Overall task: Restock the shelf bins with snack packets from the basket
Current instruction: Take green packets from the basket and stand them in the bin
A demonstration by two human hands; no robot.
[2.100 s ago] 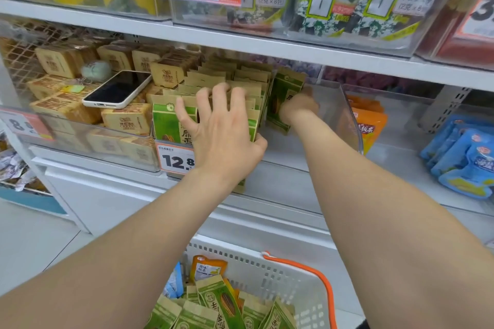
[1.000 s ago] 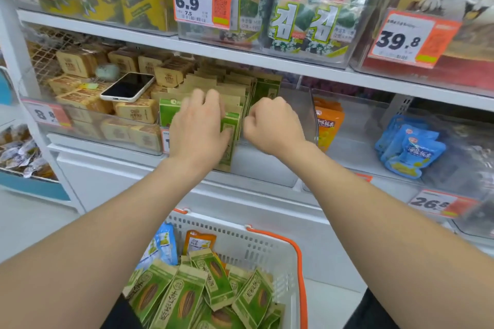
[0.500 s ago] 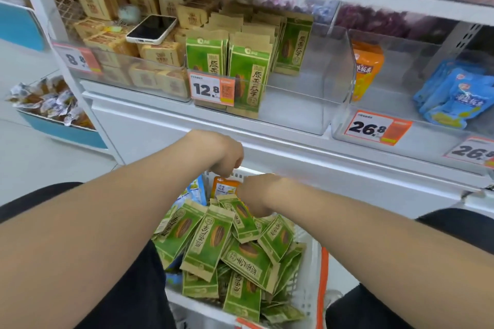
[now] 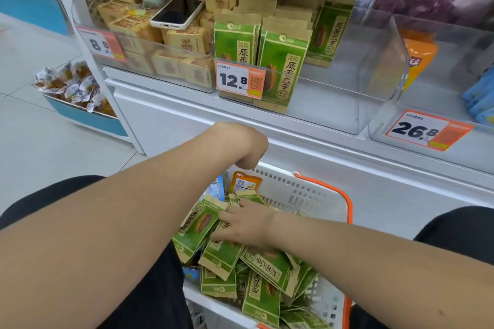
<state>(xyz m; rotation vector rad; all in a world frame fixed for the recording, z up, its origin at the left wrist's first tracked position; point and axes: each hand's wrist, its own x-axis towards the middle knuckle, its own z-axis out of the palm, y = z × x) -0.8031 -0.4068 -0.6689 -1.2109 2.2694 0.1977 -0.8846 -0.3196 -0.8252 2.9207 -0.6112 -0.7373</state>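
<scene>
A white basket (image 4: 302, 192) with an orange handle sits low in front of me, full of green snack packets (image 4: 267, 270). My right hand (image 4: 246, 224) lies on top of that pile with its fingers spread over the packets. My left hand (image 4: 248, 147) hangs above the basket's far rim with the wrist bent and the fingers curled down; nothing shows in it. On the shelf above, a clear bin (image 4: 347, 88) holds upright rows of the same green packets (image 4: 280, 67) on its left side, behind a 12.8 price tag (image 4: 240, 80).
A phone (image 4: 177, 12) lies on tan packets (image 4: 184, 40) in the bin to the left. Orange packets (image 4: 419, 59) and blue packets (image 4: 481, 99) fill the bin to the right. An orange packet (image 4: 244, 181) stands in the basket. A blue floor tray (image 4: 74, 85) holds wrapped sweets.
Both hands left the green packets in the shelf bin and came down to the basket. My right hand has now spread out on the pile; the view tilted down.
</scene>
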